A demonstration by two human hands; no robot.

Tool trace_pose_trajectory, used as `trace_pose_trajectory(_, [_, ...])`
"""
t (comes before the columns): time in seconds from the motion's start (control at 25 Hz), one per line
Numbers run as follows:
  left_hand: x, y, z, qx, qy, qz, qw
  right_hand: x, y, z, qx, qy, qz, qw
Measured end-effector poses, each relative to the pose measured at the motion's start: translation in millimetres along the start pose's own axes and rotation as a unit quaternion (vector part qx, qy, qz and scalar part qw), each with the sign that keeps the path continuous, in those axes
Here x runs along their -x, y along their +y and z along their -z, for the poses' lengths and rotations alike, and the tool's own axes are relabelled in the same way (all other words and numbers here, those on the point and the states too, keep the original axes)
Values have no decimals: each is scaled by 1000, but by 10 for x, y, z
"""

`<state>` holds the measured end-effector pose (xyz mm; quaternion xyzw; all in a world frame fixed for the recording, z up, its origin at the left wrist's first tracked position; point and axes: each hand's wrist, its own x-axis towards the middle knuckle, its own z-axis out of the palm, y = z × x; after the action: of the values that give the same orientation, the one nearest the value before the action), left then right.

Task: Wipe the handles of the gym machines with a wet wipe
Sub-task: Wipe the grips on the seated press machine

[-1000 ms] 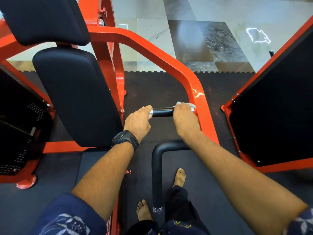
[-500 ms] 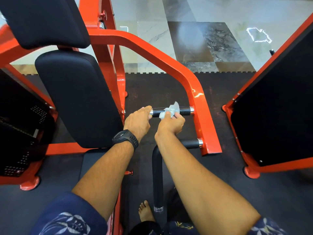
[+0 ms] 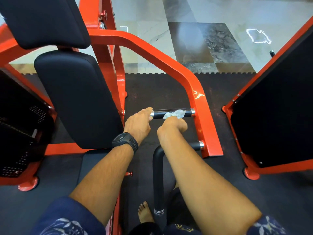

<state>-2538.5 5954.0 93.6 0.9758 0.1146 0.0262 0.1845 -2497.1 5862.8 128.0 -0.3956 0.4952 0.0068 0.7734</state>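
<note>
A short black handle (image 3: 158, 114) with chrome end caps sticks out leftward from the red arm (image 3: 199, 106) of the gym machine. My left hand (image 3: 138, 123), with a black watch on the wrist, grips the free left end of the handle. My right hand (image 3: 172, 126) pinches a crumpled white wet wipe (image 3: 175, 114) and presses it against the handle's right half from below. A second, L-shaped black handle (image 3: 158, 175) runs lower down, partly hidden behind my right forearm.
The black back pad (image 3: 76, 99) and headrest pad (image 3: 42, 19) stand to the left on the red frame. Another red machine with a black panel (image 3: 274, 112) stands at the right. Dark rubber mat (image 3: 160, 92) lies underfoot, with marble tiles beyond; my bare foot (image 3: 145, 212) shows below.
My right hand came off its full grip at the handle's right end, dropped below the bar, and now slides the wipe rightward along it. My left hand has stayed put.
</note>
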Motion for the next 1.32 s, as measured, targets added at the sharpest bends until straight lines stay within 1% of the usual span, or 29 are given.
trace_pose_trajectory(0.04, [-4,1,1,-6,0,2,1000,24,-21,-19,-22,10,-23,999])
trace_pose_trajectory(0.08, [-6,-2,4,-10,-2,5,1000,38,-6,-27,-9,15,-24,1000])
trace_pose_trajectory(0.16, [7,-2,-6,-2,-4,3,1000,103,115,-6,69,4,3,998])
trace_pose_trajectory(0.2, [8,2,-2,3,-3,1,1000,151,168,24,99,-14,-3,995])
trace_pose_trajectory(0.24, [2,4,0,3,-1,-1,1000,158,195,39,103,-26,-20,994])
trace_pose_trajectory(0.36, [-1,-13,-14,-4,3,0,1000,181,68,55,69,-42,-61,995])
trace_pose_trajectory(0.48, [-3,-8,-4,-4,-3,2,1000,221,75,77,116,-66,-31,991])
trace_pose_trajectory(0.52, [-4,-1,-3,-5,-3,0,1000,229,97,87,134,-65,-7,989])
trace_pose_trajectory(0.56, [6,2,-1,-6,-3,-2,1000,221,103,117,166,-61,31,984])
trace_pose_trajectory(0.6, [15,5,8,-4,-2,-2,1000,170,101,164,207,-57,89,973])
trace_pose_trajectory(0.64, [20,7,15,-2,0,-3,1000,120,98,209,258,-56,163,951])
trace_pose_trajectory(0.68, [25,9,20,-1,2,-4,1000,84,83,272,302,-66,243,920])
trace_pose_trajectory(0.72, [24,6,21,1,5,-7,1000,68,73,315,339,-87,322,880])
trace_pose_trajectory(0.76, [24,2,21,3,6,-8,1000,40,74,355,382,-115,397,827])
trace_pose_trajectory(0.8, [25,0,17,5,5,-7,1000,6,75,383,427,-146,468,760])
trace_pose_trajectory(0.84, [27,1,17,4,5,-4,1000,-61,50,374,475,-181,515,690])
trace_pose_trajectory(0.88, [30,3,17,2,5,-1,1000,-101,-3,341,517,-210,535,634])
trace_pose_trajectory(0.92, [34,9,22,1,4,0,1000,-173,-71,312,575,-231,543,567])
trace_pose_trajectory(1.0, [37,21,27,2,2,-3,1000,-302,-184,275,627,-282,602,406])
trace_pose_trajectory(1.04, [37,23,27,4,2,-2,1000,-342,-198,263,632,-292,628,348])
trace_pose_trajectory(1.08, [37,19,30,5,3,2,1000,-345,-189,234,628,-294,640,331])
trace_pose_trajectory(1.12, [32,13,27,6,5,7,1000,-307,-176,205,628,-301,637,332])
trace_pose_trajectory(1.2, [32,12,26,11,6,10,1000,-263,-201,118,640,-333,616,316])
trace_pose_trajectory(1.24, [39,17,29,14,5,9,1000,-265,-266,60,658,-329,609,297])
trace_pose_trajectory(1.28, [46,19,28,13,3,8,1000,-290,-355,20,676,-313,602,289])
trace_pose_trajectory(1.32, [51,19,34,12,3,9,1000,-346,-411,-11,677,-300,606,290])
